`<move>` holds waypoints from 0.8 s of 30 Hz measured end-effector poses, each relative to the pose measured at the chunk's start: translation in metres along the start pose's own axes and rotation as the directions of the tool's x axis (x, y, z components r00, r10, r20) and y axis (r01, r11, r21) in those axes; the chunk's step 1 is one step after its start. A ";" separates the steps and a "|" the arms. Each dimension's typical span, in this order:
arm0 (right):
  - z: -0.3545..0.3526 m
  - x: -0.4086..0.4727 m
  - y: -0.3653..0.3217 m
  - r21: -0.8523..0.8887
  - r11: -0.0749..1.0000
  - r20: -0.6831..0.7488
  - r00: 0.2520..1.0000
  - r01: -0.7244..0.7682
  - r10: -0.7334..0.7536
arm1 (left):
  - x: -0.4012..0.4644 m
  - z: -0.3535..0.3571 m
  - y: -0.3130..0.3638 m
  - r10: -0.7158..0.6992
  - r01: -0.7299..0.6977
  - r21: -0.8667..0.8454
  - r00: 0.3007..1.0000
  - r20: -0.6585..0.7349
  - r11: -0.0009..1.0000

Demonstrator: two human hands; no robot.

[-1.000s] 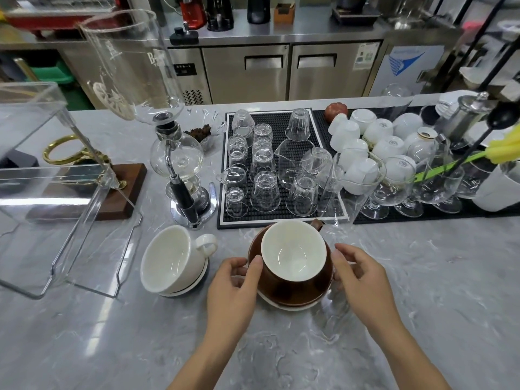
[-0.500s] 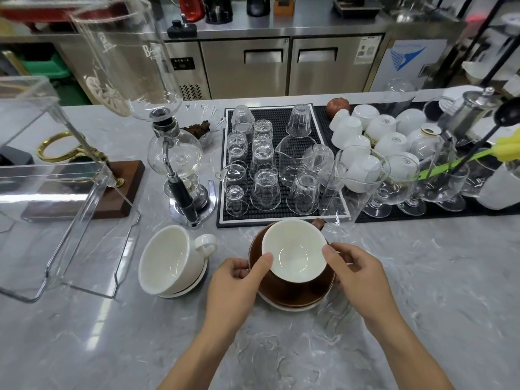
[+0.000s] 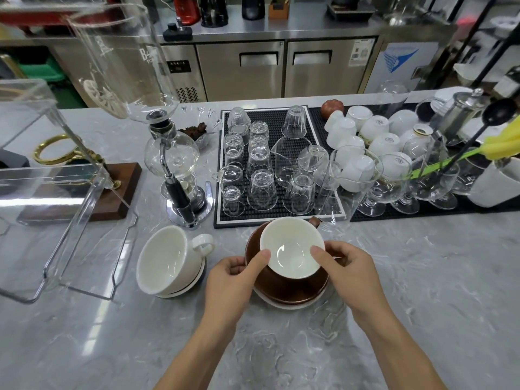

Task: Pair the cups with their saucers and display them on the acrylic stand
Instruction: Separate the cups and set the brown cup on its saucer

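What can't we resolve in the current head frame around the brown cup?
- Brown cup handle: mostly hidden behind its white-lined rim.
- Saucer under it: only a front sliver shows; cup and both hands cover the rest.
- Left hand fingers: curled beneath the cup, contact unseen.
- Acrylic stand: cut by the left edge.

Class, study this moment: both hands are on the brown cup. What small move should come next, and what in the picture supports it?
Probably lift the brown cup with its saucer and carry them left toward the acrylic stand. The left hand and right hand each grip the cup's rim, it already sits on a saucer, and the stand holds no cup yet.
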State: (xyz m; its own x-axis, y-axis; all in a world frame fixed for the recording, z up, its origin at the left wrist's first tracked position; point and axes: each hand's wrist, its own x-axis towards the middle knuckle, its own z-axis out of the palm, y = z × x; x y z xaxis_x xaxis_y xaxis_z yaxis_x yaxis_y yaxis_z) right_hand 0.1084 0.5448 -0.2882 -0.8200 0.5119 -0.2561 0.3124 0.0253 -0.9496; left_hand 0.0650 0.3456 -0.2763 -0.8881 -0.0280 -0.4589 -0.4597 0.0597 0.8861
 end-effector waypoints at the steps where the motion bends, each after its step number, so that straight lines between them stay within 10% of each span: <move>1: 0.000 0.001 0.000 0.010 1.000 -0.008 1.000 -0.008 0.008 | 0.001 -0.001 0.000 -0.002 0.002 0.004 1.000 0.005 1.000; 24: -0.014 0.001 -0.015 0.100 0.990 -0.019 0.994 -0.102 0.104 | 0.002 -0.006 0.003 0.030 -0.030 0.001 0.994 0.105 1.000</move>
State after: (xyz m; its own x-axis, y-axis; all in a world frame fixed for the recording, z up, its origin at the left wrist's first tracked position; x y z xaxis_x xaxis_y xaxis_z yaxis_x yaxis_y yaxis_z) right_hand 0.1099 0.5568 -0.2721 -0.7741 0.5276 -0.3499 0.3446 -0.1125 -0.9320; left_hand 0.0619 0.3395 -0.2738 -0.8963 0.0786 -0.4365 -0.4327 0.0611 0.8995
